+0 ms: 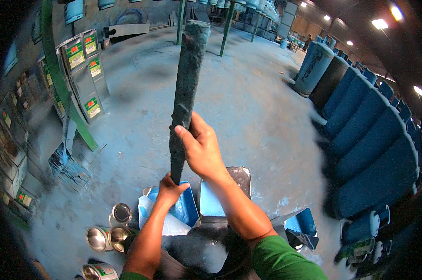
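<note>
- Left of the blue-lined tub (192, 200), open cans (98, 239) might tip if an elbow strays
- Over the tub, the left grip (173, 190) wraps the foot of the dark pole (190, 70), which rises tall; slack there could let it topple
- Higher, the right grip (202, 147) is closed round its middle; the crusted surface might slip
- Right of the tub, a dropped pole could strike the blue tin (304, 221)

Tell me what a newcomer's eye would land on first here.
Probably the long, dark, rough-surfaced piece pointing up the picture's centre, with the left hand at its lower end and the right hand gripping it higher up. Next, the row of big blue cylinders lining the right side, then the blue-coated open container at lower centre.
</note>
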The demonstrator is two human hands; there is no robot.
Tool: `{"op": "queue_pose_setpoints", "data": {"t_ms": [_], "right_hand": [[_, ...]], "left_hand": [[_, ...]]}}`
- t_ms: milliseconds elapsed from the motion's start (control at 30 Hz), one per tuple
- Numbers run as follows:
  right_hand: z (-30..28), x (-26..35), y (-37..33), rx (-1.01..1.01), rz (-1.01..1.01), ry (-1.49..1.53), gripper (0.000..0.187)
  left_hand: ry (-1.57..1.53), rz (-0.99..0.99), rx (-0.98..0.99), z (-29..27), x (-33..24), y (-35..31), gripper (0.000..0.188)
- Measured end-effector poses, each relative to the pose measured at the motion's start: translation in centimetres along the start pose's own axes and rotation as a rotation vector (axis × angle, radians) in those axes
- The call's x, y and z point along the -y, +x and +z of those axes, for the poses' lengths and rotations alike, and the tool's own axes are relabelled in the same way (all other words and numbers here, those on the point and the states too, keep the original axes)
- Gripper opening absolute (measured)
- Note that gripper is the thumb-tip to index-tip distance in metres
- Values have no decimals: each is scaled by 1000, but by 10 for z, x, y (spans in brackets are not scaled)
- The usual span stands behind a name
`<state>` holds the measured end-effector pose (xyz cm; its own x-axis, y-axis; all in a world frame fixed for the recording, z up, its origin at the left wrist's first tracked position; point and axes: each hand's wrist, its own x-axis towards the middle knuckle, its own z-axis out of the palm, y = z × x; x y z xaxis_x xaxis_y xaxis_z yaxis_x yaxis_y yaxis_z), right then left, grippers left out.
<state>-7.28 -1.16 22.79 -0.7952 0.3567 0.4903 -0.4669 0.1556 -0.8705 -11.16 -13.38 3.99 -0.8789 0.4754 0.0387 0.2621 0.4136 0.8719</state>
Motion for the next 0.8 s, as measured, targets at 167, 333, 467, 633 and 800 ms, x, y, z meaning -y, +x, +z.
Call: {"op": "queue_pose_setpoints", "data": {"t_ms": [167, 333, 467, 633, 800], "right_hand": [[11, 14, -18, 148, -113, -80, 43], [13, 31, -25, 229, -157, -171, 46], [8, 24, -11, 91, -120, -231, 44], [1, 2, 4, 24, -60, -134, 37], [2, -5, 2, 8, -20, -42, 32]], "left_hand": [[-42, 86, -224, -10, 3, 22, 64], [-324, 274, -367, 11, -12, 10, 43], [-149, 121, -66, 18, -24, 1, 52], [-116, -106, 93, 16, -22, -15, 53], [-33, -7, -30, -6, -8, -3, 53]]}}
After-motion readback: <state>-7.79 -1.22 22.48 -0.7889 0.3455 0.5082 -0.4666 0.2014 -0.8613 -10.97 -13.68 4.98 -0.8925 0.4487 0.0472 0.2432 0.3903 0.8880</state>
